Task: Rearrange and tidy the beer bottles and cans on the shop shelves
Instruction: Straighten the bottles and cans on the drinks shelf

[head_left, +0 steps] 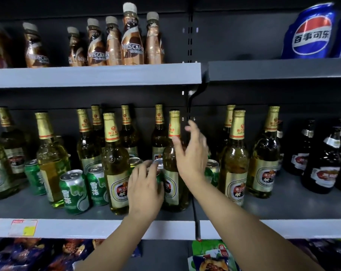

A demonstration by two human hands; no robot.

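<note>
On the middle shelf (95, 228) stand several green beer bottles with gold foil necks, with green cans among them. My left hand (145, 184) curls around a green can (159, 169) at the shelf's centre, wedged between a front bottle (115, 165) and another bottle (172, 173). My right hand (192, 153) hovers with spread fingers beside that second bottle's shoulder, just right of its neck, holding nothing. Two more green cans (74, 191) (97, 184) stand at the front left. Another can (211, 171) peeks out behind my right wrist.
Dark beer bottles (322, 163) stand at the right end of the shelf. The upper shelf holds brown coffee bottles (131, 38) and blue cola cans (310, 32). Snack bags (210, 255) lie below. A black upright post (189, 55) divides the two shelf bays.
</note>
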